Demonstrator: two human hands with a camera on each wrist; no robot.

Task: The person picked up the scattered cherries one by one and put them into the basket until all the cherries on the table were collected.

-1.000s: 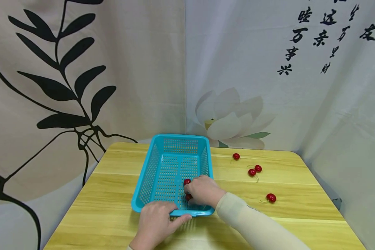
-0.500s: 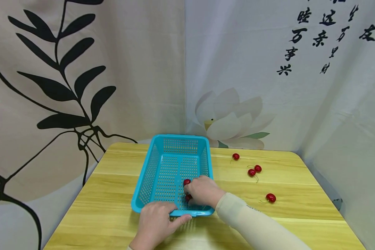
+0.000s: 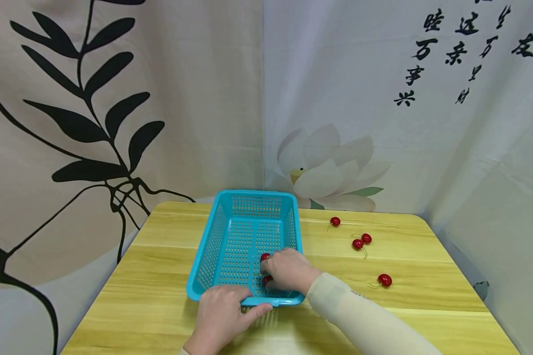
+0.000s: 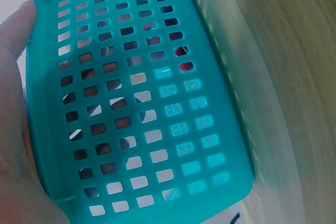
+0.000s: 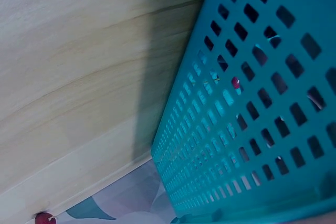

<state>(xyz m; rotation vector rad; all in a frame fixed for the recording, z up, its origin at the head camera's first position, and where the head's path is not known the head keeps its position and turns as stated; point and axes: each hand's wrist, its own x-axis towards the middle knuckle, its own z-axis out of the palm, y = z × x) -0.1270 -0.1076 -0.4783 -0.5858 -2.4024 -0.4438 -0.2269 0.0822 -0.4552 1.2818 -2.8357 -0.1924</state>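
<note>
A blue perforated plastic basket (image 3: 254, 246) lies near the middle of the wooden table. My left hand (image 3: 222, 313) grips its near rim, the fingers over the edge and the thumb along the outside. Inside the near right part of the basket, my right hand (image 3: 289, 270) has its fingers curled down, with a red cherry (image 3: 267, 280) between fingers and thumb. Just past the fingertips lies another cherry (image 3: 265, 257). Through the holes of the basket wall (image 4: 126, 124), the left wrist view shows a bit of red. My right fingertips are partly hidden.
Right of the basket several stemmed cherries lie on the table (image 3: 417, 296): one near the back (image 3: 335, 221), a close pair (image 3: 358, 244), and one nearer me (image 3: 385, 280). A printed curtain (image 3: 204, 98) hangs right behind the table's far edge.
</note>
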